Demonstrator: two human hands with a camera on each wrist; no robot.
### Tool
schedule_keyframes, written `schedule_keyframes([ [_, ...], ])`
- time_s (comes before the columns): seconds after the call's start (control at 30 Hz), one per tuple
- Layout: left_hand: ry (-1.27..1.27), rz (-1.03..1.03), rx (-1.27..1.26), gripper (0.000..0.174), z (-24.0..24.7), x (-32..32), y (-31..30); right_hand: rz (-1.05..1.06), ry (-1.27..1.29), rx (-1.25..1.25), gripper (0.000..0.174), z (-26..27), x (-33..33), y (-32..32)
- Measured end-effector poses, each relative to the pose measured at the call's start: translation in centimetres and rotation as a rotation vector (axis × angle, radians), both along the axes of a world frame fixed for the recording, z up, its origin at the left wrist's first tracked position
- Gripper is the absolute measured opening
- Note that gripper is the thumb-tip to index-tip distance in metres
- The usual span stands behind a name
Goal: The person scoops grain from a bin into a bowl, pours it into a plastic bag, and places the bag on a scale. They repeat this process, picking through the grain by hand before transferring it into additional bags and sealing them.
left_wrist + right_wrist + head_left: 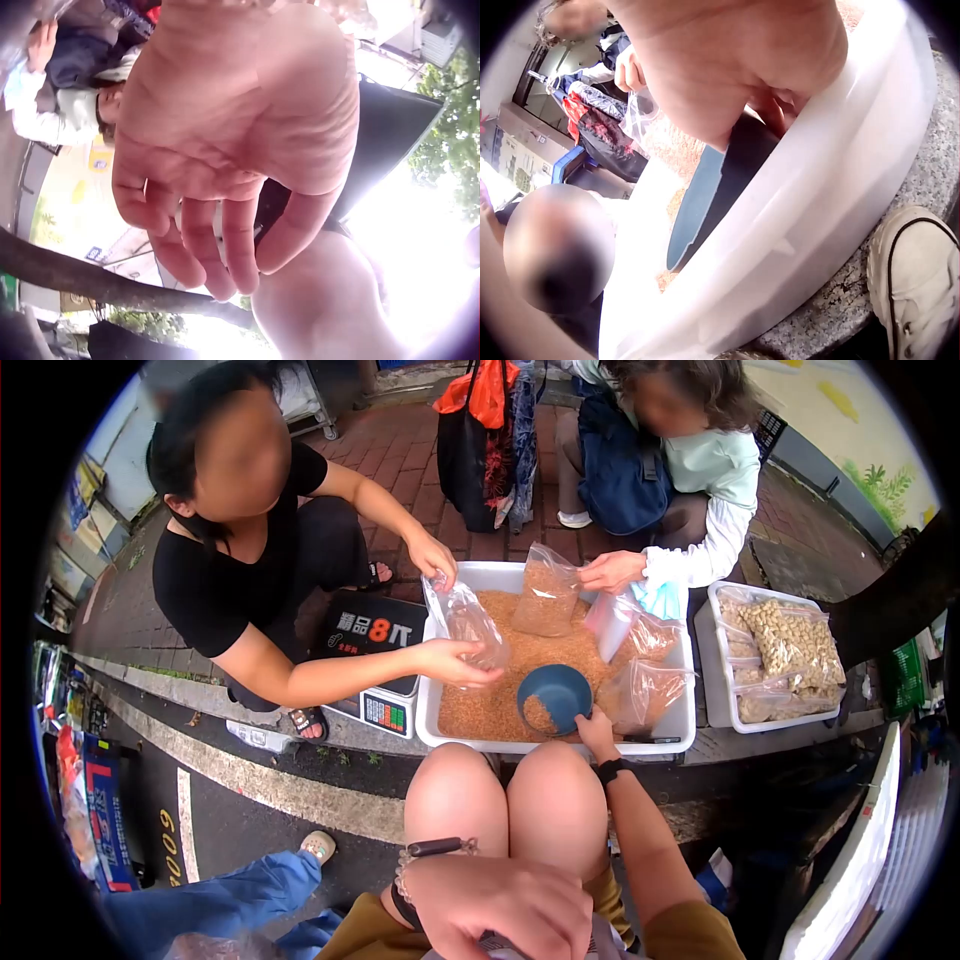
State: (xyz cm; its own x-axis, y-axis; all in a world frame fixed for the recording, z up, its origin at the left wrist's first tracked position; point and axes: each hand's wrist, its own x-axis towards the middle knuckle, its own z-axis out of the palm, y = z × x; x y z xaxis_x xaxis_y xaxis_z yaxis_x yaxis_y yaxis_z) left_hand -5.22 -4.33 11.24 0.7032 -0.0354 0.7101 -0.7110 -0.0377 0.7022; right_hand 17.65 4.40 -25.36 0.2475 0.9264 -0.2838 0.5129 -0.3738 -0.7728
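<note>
A white tub (560, 748) holds a bed of small reddish-brown dried bits. My right hand (597, 732) grips the edge of a dark blue bowl (555, 698) that rests in the tub with some bits inside; the right wrist view shows the same hand (742, 67) over the bowl (712, 187) beside the tub's white rim (810, 202). My left hand (505, 900) is held above my lap, away from the tub. In the left wrist view this hand (232, 142) has loosely bent fingers and holds nothing.
A person in black at the left holds a clear bag (470, 628) over the tub. Another person holds a filled bag (546, 598). A scale (375, 705) stands left, a tray of bagged goods (785, 725) right.
</note>
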Motion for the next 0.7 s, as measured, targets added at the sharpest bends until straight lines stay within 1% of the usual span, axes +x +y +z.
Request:
schedule_keyframes([
  [0.03, -0.029, -0.079, -0.047, 0.007, 2.0, 0.8, -2.5, -0.007, -0.019, 0.032, 0.034, 0.0, -0.1, 0.0],
  [0.07, -0.040, -0.167, -0.047, 0.008, 3.1, 1.4, -4.0, -0.014, -0.037, 0.064, 0.034, -0.1, -0.2, 0.0],
  [0.13, -0.027, -0.303, -0.023, 0.010, 3.3, 2.1, -5.7, -0.019, -0.021, 0.055, 0.033, -0.2, 0.0, 0.3],
  [0.17, -0.013, -0.354, -0.020, 0.012, 3.2, 2.2, -6.2, -0.024, -0.017, 0.044, 0.033, -0.1, 0.0, 0.3],
  [0.2, 0.003, -0.386, -0.010, 0.013, 3.2, 2.4, -6.7, -0.011, -0.078, 0.059, 0.032, -0.1, 0.0, 0.2],
  [0.23, 0.019, -0.412, -0.002, 0.014, 3.0, 2.4, -7.1, -0.004, -0.071, 0.064, 0.032, 1.1, -0.2, -0.1],
  [0.3, 0.053, -0.453, 0.010, 0.017, 2.7, 2.5, -8.0, -0.084, 0.213, -0.038, 0.034, 3.4, -0.5, -0.5],
  [0.43, 0.121, -0.482, 0.023, 0.022, 2.7, 2.8, -9.4, -0.078, 0.331, -0.034, 0.039, 1.5, -0.1, 0.2],
  [0.5, 0.146, -0.483, 0.031, 0.025, 2.7, 2.9, -10.0, 0.003, 0.535, -0.044, 0.046, 2.8, -0.4, 0.0],
  [0.53, 0.159, -0.481, 0.029, 0.026, 2.7, 2.9, -10.3, 0.004, 0.537, -0.046, 0.046, 3.3, -0.4, -0.5],
  [0.6, 0.182, -0.458, 0.023, 0.029, 2.5, 2.7, -10.5, -0.015, 0.828, -0.070, 0.048, 3.9, -0.3, -1.3],
  [0.63, 0.181, -0.456, 0.019, 0.029, 2.4, 2.3, -10.5, -0.014, 0.827, -0.074, 0.048, 3.5, -0.4, -1.7],
  [0.7, 0.287, 0.064, -0.057, 0.018, 2.3, 0.8, -10.0, 0.263, 0.421, 0.217, 0.048, 2.8, -0.4, -2.8],
])
